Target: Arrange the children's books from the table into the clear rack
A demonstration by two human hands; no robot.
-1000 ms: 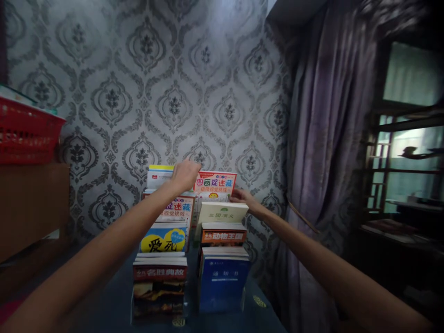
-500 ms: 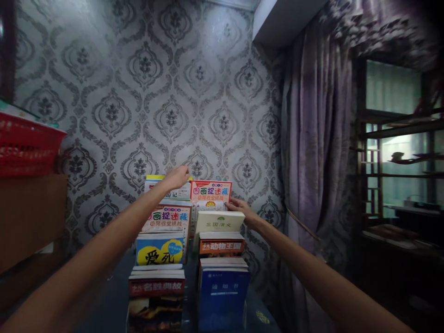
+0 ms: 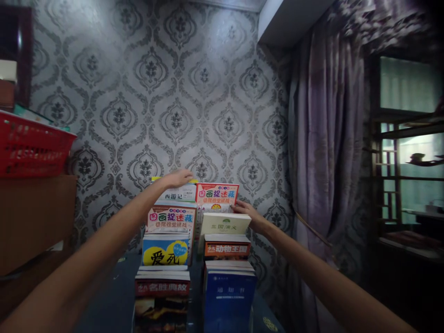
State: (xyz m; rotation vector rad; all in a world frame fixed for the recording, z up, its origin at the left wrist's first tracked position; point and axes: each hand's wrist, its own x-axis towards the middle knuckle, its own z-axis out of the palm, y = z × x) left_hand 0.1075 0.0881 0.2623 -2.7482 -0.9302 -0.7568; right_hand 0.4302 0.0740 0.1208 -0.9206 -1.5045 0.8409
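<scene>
Two rows of upright books stand before me. My left hand reaches over the back of the left row, fingers stretched to the right along the top of a white book and a yellow-edged book. My right hand is at the right edge of a red-bordered picture book at the back of the right row, fingers extended beside it. Closer in that row are a cream book, an orange-titled book and a blue booklet.
The left row also holds another picture book, a blue and yellow book and a dark red book. A red basket sits on a cardboard box at left. Patterned wall behind; curtain at right.
The view has turned slightly left, so the books appear further right. My left hand has flattened a little, uncovering more of the white book's title. My right hand stays beside the picture book.
</scene>
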